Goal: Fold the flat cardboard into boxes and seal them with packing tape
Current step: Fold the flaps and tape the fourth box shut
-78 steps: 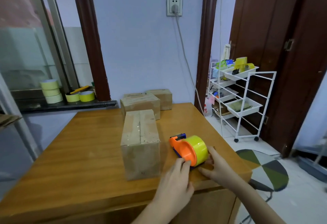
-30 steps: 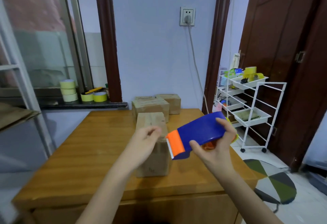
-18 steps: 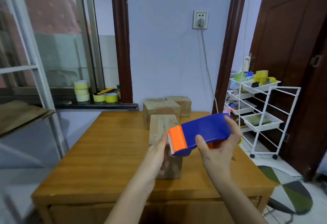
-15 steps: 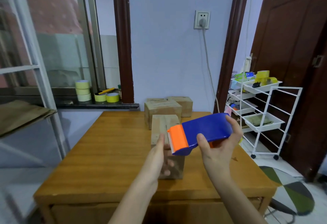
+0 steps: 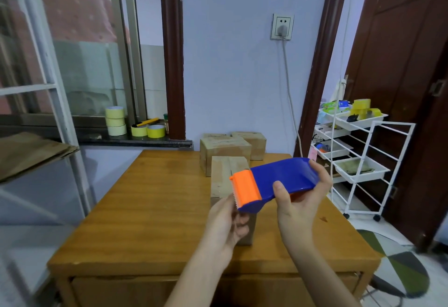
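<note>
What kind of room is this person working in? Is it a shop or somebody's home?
Probably a room in a home used for small-scale packing, not a shop. A plain wooden table holds a few cardboard boxes, tape rolls sit on the windowsill, and a white wire cart of household odds and ends stands by a dark wooden door.

One head-worn wide-angle view looks forward and slightly down over a wooden table (image 5: 155, 209), close to it. The wall fills the upper frame, and forearms enter from the bottom edge.

Tape dispenser (image 5: 278, 181) up above the table (image 5: 150, 212), nearest box (image 5: 225, 180) right behind it, two more boxes (image 5: 224, 147) behind that; cart (image 5: 363, 161) off right.
</note>
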`<state>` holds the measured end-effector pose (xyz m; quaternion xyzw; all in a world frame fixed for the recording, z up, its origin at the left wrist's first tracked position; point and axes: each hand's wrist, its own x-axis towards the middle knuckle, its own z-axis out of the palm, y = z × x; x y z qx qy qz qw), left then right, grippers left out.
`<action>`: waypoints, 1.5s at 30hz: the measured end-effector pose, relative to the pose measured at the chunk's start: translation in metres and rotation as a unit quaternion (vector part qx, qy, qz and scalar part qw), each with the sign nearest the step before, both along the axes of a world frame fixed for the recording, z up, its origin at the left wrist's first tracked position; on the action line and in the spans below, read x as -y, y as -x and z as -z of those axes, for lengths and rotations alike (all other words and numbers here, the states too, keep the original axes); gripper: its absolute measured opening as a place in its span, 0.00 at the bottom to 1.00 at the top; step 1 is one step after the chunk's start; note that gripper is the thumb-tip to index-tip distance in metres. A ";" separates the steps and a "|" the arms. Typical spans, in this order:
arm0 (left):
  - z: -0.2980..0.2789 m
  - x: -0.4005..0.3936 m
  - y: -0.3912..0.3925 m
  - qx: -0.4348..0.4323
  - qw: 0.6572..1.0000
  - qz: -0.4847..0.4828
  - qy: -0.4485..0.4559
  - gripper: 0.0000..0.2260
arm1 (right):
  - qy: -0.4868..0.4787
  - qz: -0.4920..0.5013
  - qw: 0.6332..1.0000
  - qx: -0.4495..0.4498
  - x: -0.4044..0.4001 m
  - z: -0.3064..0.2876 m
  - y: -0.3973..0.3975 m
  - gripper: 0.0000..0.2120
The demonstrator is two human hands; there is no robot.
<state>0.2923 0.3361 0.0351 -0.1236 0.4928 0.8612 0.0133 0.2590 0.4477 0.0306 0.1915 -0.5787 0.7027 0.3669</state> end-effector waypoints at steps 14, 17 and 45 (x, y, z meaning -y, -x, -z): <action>0.015 0.006 0.014 -0.146 0.909 -0.203 0.334 0.02 | 0.031 0.021 0.999 -0.019 0.021 -0.003 -0.010 0.34; 0.012 0.009 0.015 -0.149 0.889 -0.212 0.378 0.09 | 0.053 0.015 0.998 -0.013 0.023 -0.008 -0.008 0.34; 0.026 0.113 0.044 -0.132 0.833 -0.183 0.506 0.22 | -0.034 0.103 0.993 0.040 -0.065 0.010 0.037 0.33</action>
